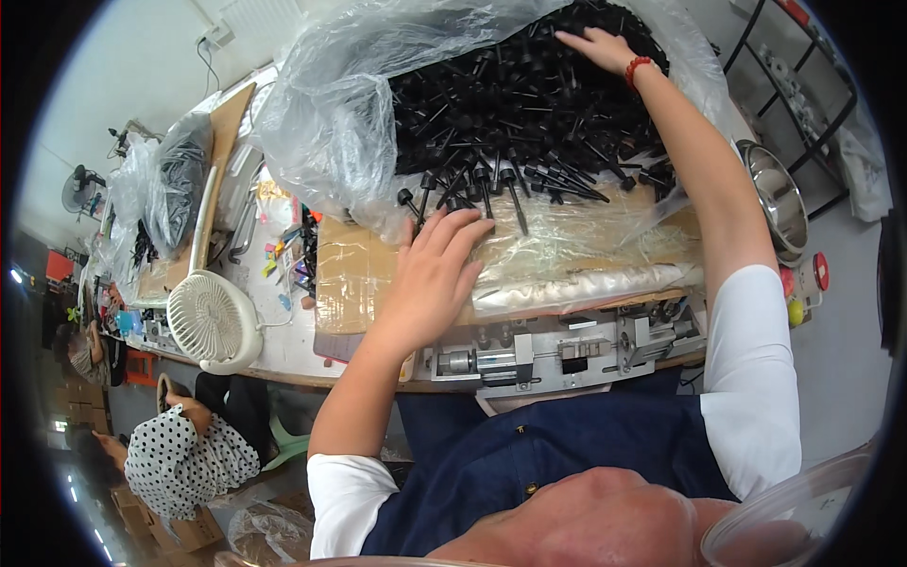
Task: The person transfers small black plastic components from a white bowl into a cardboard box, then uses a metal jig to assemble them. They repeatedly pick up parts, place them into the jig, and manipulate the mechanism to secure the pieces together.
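Note:
A heap of black plastic parts (529, 104), each a thin stem with a round knob-like head, fills a clear plastic bag (331, 104). Several of them have spilled onto the cardboard (364, 260) in front of the bag. My left hand (436, 269) lies over that cardboard with its fingers spread, the tips beside the nearest spilled parts; nothing shows in it. Far back at the right, my right hand (603, 49) reaches over the heap, fingers stretched out onto the parts. A red bead bracelet (639, 68) circles that wrist.
A metal clamping fixture (567, 354) sits at the table's front edge. To the left stands a white fan (215, 321); at the right is a steel bowl (777, 200). Another person in a dotted top (189, 458) sits at the lower left. A black shelf rack (803, 66) stands far right.

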A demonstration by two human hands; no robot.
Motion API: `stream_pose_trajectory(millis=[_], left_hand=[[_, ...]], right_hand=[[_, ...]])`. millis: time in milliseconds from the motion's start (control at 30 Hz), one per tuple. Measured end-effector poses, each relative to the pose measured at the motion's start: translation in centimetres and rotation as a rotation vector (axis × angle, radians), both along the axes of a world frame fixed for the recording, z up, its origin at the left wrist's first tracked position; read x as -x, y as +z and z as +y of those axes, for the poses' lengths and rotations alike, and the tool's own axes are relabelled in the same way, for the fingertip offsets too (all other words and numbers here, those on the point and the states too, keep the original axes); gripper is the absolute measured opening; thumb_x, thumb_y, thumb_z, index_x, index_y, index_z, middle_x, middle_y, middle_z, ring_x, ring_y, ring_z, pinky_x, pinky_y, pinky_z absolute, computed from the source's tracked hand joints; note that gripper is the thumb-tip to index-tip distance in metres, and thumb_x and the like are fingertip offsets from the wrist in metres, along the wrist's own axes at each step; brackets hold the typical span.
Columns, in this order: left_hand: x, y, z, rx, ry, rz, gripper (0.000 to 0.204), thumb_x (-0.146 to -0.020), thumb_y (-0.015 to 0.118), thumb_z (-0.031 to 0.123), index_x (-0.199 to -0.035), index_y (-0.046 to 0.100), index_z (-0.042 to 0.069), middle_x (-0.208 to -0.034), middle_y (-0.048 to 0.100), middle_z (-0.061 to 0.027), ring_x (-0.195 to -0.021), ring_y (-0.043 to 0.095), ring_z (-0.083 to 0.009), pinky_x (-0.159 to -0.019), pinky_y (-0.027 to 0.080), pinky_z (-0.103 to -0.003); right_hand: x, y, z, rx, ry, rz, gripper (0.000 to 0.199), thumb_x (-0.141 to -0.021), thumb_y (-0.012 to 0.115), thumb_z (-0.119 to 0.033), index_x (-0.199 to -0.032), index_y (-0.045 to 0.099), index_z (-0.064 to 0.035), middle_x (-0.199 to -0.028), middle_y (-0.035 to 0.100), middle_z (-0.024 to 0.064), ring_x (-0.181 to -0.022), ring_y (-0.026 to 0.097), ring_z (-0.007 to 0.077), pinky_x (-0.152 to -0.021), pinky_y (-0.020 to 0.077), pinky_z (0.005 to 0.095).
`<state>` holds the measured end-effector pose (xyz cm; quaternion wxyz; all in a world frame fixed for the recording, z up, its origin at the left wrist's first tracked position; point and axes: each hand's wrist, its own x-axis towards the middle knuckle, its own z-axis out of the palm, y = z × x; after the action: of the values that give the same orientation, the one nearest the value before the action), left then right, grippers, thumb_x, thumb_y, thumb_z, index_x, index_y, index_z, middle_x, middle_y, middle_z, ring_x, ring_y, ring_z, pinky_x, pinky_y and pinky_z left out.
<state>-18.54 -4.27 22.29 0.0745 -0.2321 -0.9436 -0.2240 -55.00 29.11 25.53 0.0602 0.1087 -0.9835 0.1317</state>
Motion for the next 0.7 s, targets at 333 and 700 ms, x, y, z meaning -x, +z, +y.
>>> stream_pose_trajectory(millis=[333,700], left_hand=[[0.3,-0.4,0.1,0.025,-0.034,0.016,0.04,-0.101,0.053,0.018,-0.141,0.054,0.013,-0.145,0.051,-0.0106,-0.141,0.044,-0.0323,-0.122,0.018,-0.063],[1.4,-0.7,0.0,0.039,-0.068,0.072,0.03,-0.103,0.055,0.022,-0.132,0.059,0.015,-0.14,0.056,-0.0054,-0.136,0.05,-0.0282,-0.115,0.026,-0.07]], right_hand=[[-9.7,0.2,-3.2,-0.03,0.131,-0.146,0.09,-0.082,0.05,-0.088,-0.144,0.061,-0.0252,-0.143,0.063,0.0136,-0.142,0.043,0.0423,-0.113,0.0327,0.0635],[-15.1,0.6,-4.8,-0.005,0.254,-0.044,0.097,-0.083,0.052,-0.087,-0.147,0.058,-0.0142,-0.152,0.053,0.0186,-0.141,0.047,0.0433,-0.117,0.0393,0.048]])
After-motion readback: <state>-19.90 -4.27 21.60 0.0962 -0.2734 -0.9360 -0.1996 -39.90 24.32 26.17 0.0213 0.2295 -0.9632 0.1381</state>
